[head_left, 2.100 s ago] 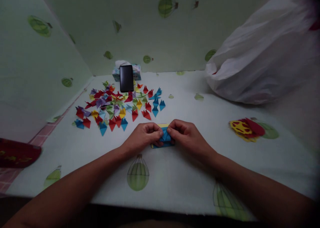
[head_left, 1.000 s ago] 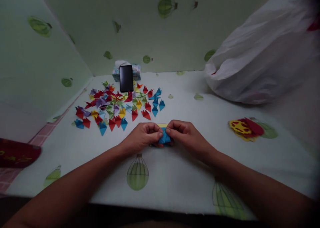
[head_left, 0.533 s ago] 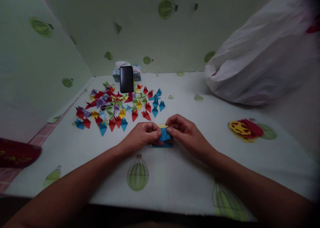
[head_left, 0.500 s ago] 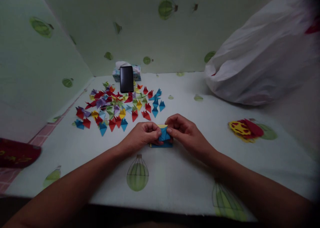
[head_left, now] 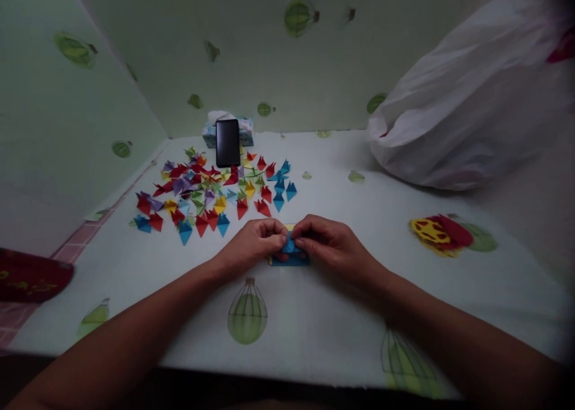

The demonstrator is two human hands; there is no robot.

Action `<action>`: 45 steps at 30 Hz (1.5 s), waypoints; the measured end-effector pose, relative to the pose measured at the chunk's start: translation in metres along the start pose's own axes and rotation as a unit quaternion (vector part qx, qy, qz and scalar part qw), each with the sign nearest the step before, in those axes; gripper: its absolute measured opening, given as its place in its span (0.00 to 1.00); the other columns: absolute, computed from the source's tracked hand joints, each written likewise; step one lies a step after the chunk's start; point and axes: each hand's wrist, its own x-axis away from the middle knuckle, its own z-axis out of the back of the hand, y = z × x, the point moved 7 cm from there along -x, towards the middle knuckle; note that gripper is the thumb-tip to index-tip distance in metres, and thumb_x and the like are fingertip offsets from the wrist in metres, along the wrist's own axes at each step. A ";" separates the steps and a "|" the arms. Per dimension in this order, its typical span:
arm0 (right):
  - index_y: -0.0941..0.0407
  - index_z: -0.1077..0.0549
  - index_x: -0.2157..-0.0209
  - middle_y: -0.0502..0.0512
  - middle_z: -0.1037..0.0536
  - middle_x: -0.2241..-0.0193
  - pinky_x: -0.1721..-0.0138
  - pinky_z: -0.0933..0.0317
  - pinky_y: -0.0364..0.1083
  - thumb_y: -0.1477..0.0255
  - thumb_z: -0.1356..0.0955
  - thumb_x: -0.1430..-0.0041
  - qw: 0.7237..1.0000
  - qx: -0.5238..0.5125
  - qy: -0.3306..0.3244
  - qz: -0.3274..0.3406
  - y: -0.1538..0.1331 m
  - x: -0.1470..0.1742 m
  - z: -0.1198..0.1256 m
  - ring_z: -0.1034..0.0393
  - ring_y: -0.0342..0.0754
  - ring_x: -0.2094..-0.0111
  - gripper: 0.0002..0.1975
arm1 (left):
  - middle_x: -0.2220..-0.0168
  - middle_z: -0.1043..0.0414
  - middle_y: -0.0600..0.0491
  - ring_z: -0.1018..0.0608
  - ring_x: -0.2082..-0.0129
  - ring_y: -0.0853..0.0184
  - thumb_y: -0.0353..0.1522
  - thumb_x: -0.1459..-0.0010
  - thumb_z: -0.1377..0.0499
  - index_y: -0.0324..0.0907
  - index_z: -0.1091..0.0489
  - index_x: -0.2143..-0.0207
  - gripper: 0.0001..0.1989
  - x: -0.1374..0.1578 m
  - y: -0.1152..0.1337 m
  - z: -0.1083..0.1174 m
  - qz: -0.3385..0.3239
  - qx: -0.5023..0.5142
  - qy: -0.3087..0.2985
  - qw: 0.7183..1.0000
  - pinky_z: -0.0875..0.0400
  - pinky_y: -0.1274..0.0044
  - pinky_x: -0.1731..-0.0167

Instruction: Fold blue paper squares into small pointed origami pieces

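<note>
A small folded piece of blue paper (head_left: 291,246) is held between my two hands, low over the table. My left hand (head_left: 264,241) pinches its left side between thumb and fingers. On the right side, my right hand (head_left: 327,242) is closed on it, thumb and forefinger meeting at the paper. Fingers cover much of the folds. Just beneath lies a stack of blue and yellow paper (head_left: 290,261), partly hidden by the hands. Several folded paper pieces in red, blue, yellow, green and purple, such as a blue one (head_left: 184,231), lie beyond my left hand.
A phone (head_left: 227,143) leans on a tissue box (head_left: 245,132) at the back. To the right back stands a large white plastic bag (head_left: 453,110). Red and yellow cutouts (head_left: 440,233) lie at right; a dark red item (head_left: 33,275) sits at the left edge.
My right hand has shifted slightly left, its fingers closing further over the blue paper, which shows less now. My left hand has barely moved.
</note>
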 end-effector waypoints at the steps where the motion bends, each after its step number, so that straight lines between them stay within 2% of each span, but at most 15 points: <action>1: 0.57 0.25 0.65 0.51 0.25 0.70 0.67 0.38 0.43 0.77 0.33 0.39 1.000 0.009 -0.005 0.012 -0.001 0.000 0.000 0.32 0.43 0.70 0.04 | 0.75 0.28 0.57 0.24 0.77 0.73 0.35 0.53 0.35 0.38 0.29 0.71 0.10 0.000 0.000 0.000 -0.002 0.004 -0.002 1.000 0.33 0.81 0.74; 6: 0.57 0.23 0.61 0.52 0.23 0.67 0.64 0.38 0.43 0.79 0.32 0.39 0.995 0.062 -0.014 0.079 -0.009 0.000 0.000 0.30 0.43 0.67 0.06 | 0.75 0.29 0.58 0.25 0.78 0.73 0.35 0.54 0.35 0.38 0.29 0.71 0.10 -0.002 -0.002 0.000 -0.004 0.033 -0.013 0.999 0.32 0.81 0.74; 9: 0.57 0.24 0.63 0.51 0.23 0.68 0.65 0.38 0.42 0.79 0.32 0.39 0.993 0.076 -0.003 0.090 -0.011 0.001 0.000 0.30 0.42 0.68 0.05 | 0.74 0.29 0.57 0.25 0.76 0.73 0.35 0.53 0.34 0.37 0.29 0.70 0.11 -0.002 -0.003 -0.001 -0.006 0.034 -0.018 0.999 0.31 0.80 0.73; 13: 0.57 0.25 0.67 0.50 0.24 0.71 0.66 0.39 0.43 0.79 0.32 0.39 0.995 0.071 0.023 0.066 -0.009 0.001 0.002 0.31 0.42 0.69 0.04 | 0.72 0.27 0.56 0.24 0.75 0.73 0.35 0.50 0.34 0.38 0.27 0.68 0.10 -0.001 0.001 -0.001 -0.037 0.025 -0.020 0.999 0.31 0.81 0.72; 19: 0.56 0.28 0.67 0.50 0.25 0.71 0.67 0.39 0.44 0.77 0.32 0.39 0.996 0.052 0.064 0.028 -0.007 0.004 0.005 0.31 0.43 0.69 0.03 | 0.69 0.25 0.54 0.24 0.69 0.71 0.36 0.45 0.36 0.38 0.26 0.64 0.10 0.008 0.017 -0.003 -0.123 -0.027 -0.006 0.992 0.30 0.79 0.66; 24: 0.55 0.29 0.67 0.50 0.26 0.73 0.70 0.40 0.44 0.74 0.32 0.38 0.996 0.045 0.070 0.009 -0.006 0.006 0.004 0.33 0.44 0.71 0.03 | 0.69 0.26 0.54 0.26 0.70 0.71 0.35 0.50 0.32 0.39 0.27 0.66 0.12 0.011 0.019 -0.004 -0.148 -0.061 0.020 0.987 0.32 0.79 0.70; 31: 0.55 0.31 0.61 0.49 0.28 0.72 0.70 0.38 0.44 0.72 0.31 0.40 0.997 0.008 0.077 -0.006 -0.002 0.006 0.003 0.33 0.44 0.72 0.05 | 0.72 0.28 0.54 0.28 0.72 0.72 0.33 0.45 0.36 0.38 0.28 0.70 0.07 0.015 0.028 -0.003 -0.205 -0.124 0.070 0.968 0.34 0.80 0.71; 34: 0.55 0.29 0.66 0.49 0.28 0.74 0.71 0.40 0.44 0.72 0.32 0.39 0.997 0.027 0.073 -0.013 -0.002 0.006 0.003 0.34 0.43 0.73 0.02 | 0.71 0.26 0.53 0.26 0.71 0.71 0.34 0.46 0.35 0.39 0.27 0.68 0.07 0.014 0.029 -0.003 -0.212 -0.131 0.067 0.966 0.32 0.79 0.70; 36: 0.55 0.30 0.68 0.49 0.28 0.74 0.71 0.41 0.44 0.73 0.33 0.38 0.996 0.035 0.078 -0.014 -0.002 0.006 0.004 0.35 0.43 0.73 0.03 | 0.69 0.25 0.53 0.25 0.70 0.70 0.33 0.47 0.34 0.39 0.27 0.67 0.08 0.014 0.028 -0.003 -0.215 -0.146 0.063 0.963 0.32 0.79 0.70; 40: 0.55 0.30 0.68 0.49 0.28 0.75 0.71 0.41 0.44 0.72 0.33 0.38 0.996 0.036 0.082 -0.016 -0.002 0.006 0.004 0.35 0.43 0.73 0.04 | 0.69 0.25 0.53 0.26 0.71 0.70 0.32 0.46 0.35 0.39 0.26 0.65 0.07 0.013 0.026 0.000 -0.216 -0.184 0.082 0.955 0.32 0.79 0.70; 45: 0.55 0.29 0.66 0.50 0.27 0.74 0.71 0.39 0.44 0.71 0.32 0.39 0.996 0.030 0.077 -0.019 -0.001 0.006 0.003 0.33 0.45 0.72 0.03 | 0.69 0.24 0.52 0.24 0.70 0.69 0.34 0.47 0.35 0.40 0.25 0.67 0.07 0.011 0.021 0.002 -0.190 -0.155 0.099 0.964 0.30 0.78 0.69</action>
